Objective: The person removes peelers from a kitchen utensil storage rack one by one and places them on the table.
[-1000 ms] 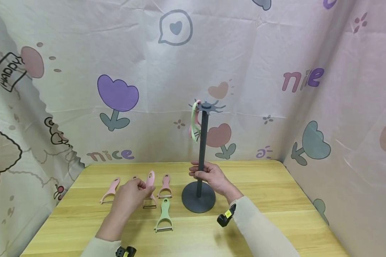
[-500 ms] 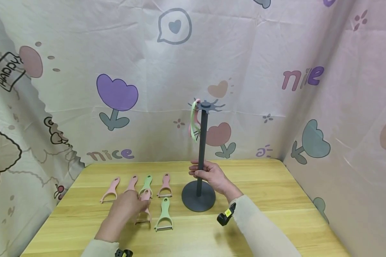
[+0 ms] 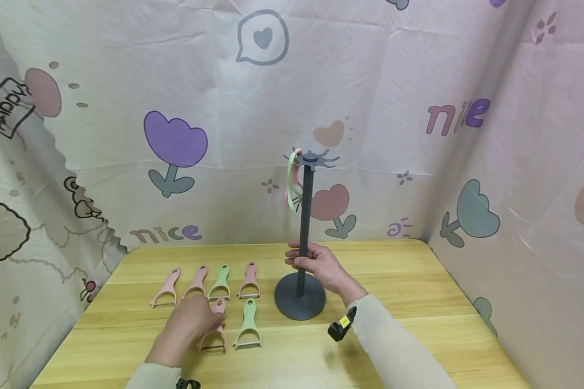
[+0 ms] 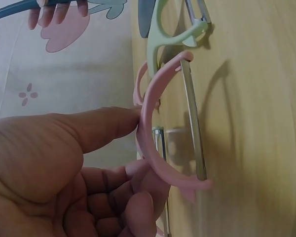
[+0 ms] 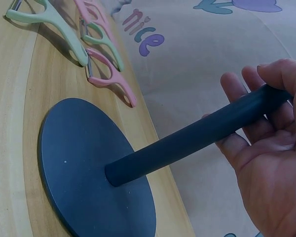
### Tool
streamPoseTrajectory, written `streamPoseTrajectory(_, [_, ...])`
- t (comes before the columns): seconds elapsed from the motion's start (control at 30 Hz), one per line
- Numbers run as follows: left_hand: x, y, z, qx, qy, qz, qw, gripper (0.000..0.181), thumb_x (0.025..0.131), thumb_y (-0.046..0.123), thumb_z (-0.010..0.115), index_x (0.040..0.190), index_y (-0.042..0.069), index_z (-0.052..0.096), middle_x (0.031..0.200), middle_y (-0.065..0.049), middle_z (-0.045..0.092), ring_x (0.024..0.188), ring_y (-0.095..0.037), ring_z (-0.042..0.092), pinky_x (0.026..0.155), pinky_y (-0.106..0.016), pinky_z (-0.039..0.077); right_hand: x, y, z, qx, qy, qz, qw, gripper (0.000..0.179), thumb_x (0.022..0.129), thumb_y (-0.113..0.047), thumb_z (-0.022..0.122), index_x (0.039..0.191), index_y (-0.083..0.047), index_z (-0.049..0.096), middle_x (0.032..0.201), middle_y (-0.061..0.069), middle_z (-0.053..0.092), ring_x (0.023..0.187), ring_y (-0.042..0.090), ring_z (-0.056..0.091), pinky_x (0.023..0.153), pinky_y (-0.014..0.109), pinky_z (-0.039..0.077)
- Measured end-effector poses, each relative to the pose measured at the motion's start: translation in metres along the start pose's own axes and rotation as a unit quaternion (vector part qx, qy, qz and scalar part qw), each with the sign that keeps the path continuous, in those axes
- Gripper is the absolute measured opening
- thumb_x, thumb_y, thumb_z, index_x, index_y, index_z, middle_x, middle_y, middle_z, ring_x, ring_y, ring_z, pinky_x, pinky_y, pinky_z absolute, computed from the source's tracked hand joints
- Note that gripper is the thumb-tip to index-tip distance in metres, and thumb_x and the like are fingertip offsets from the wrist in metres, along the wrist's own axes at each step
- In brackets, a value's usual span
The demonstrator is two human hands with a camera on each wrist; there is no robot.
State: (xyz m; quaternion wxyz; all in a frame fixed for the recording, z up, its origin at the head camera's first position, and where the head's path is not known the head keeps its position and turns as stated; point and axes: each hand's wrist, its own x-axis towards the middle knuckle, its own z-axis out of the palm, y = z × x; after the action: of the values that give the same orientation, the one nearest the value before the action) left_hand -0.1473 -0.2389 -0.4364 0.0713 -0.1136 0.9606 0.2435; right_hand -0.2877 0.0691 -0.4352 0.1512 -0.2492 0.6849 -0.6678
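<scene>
My left hand (image 3: 190, 317) pinches a pink Y-shaped peeler (image 3: 219, 306) between thumb and fingers, low over the table at the front left. In the left wrist view its curved yoke (image 4: 147, 111) and metal blade point toward the wood. My right hand (image 3: 327, 270) curls its fingers and thumb around the post (image 3: 305, 216) of a dark stand, above its round base (image 3: 299, 308). At the post's top is a ring of hooks (image 3: 316, 159). From its left side hang a green peeler (image 3: 290, 186) and a pink one, partly hidden behind it.
A green peeler (image 3: 249, 316) lies just right of the held one. Behind sits a row: a pink peeler (image 3: 171, 280) at far left, another pink peeler (image 3: 199, 276), a green peeler (image 3: 221, 276) and a pink peeler (image 3: 250, 276) nearest the stand. A printed curtain (image 3: 233, 205) backs the table.
My left hand has brought the pink peeler from over the back row toward the front and down, left of the front green peeler. The right hand keeps its hold on the post.
</scene>
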Motion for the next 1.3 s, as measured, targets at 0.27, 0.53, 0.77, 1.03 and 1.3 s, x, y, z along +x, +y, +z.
streamPoseTrajectory(0.27, [0.0029,-0.0034,0.0036,0.017,0.001,0.007,0.9998,0.035,0.081,0.035,0.082,0.085,0.003,0.07,0.09,-0.015,0.072,0.068,-0.024,0.059,0.063,-0.04,0.05,0.0003,0.0005,0.0003,0.005,0.0,-0.001,1.0,0.048,0.098,-0.006,0.07,0.144,-0.003,0.061,0.136,0.02,0.069,0.122,0.025,0.072,0.103,0.039,0.057])
streamPoseTrajectory(0.53, [0.0049,-0.0064,0.0054,0.019,0.001,0.003,0.9998,0.048,0.082,0.037,0.083,0.098,-0.007,0.07,0.093,-0.02,0.072,0.07,-0.027,0.06,0.066,-0.045,0.054,0.0007,0.0003,0.0002,0.003,0.001,0.0,1.0,0.047,0.098,-0.006,0.07,0.144,-0.003,0.061,0.138,0.023,0.067,0.122,0.025,0.072,0.103,0.038,0.057])
streamPoseTrajectory(0.77, [0.0074,-0.0087,0.0078,0.02,0.001,0.001,0.9998,0.046,0.082,0.037,0.084,0.095,-0.006,0.07,0.088,-0.016,0.071,0.068,-0.026,0.059,0.064,-0.042,0.051,-0.0004,-0.001,0.0008,-0.002,0.003,0.002,1.0,0.047,0.098,-0.007,0.07,0.144,-0.004,0.061,0.136,0.02,0.069,0.122,0.026,0.072,0.104,0.039,0.056])
streamPoseTrajectory(1.03, [0.0076,-0.01,0.0098,0.017,0.001,0.0,0.9998,0.044,0.083,0.036,0.084,0.093,-0.004,0.07,0.087,-0.015,0.071,0.068,-0.026,0.059,0.063,-0.042,0.051,-0.0012,-0.004,0.0008,0.014,0.003,0.006,0.9999,0.047,0.096,-0.004,0.072,0.142,0.0,0.062,0.133,0.029,0.068,0.118,0.027,0.074,0.101,0.041,0.058])
streamPoseTrajectory(1.3, [0.0067,-0.0092,0.0099,0.012,0.007,0.001,0.9999,0.038,0.083,0.035,0.084,0.086,0.0,0.069,0.084,-0.013,0.07,0.066,-0.025,0.058,0.062,-0.04,0.05,-0.0001,-0.0055,0.0023,0.005,0.008,-0.005,0.9999,0.045,0.096,-0.005,0.075,0.14,0.0,0.064,0.131,0.025,0.07,0.114,0.024,0.075,0.099,0.041,0.059])
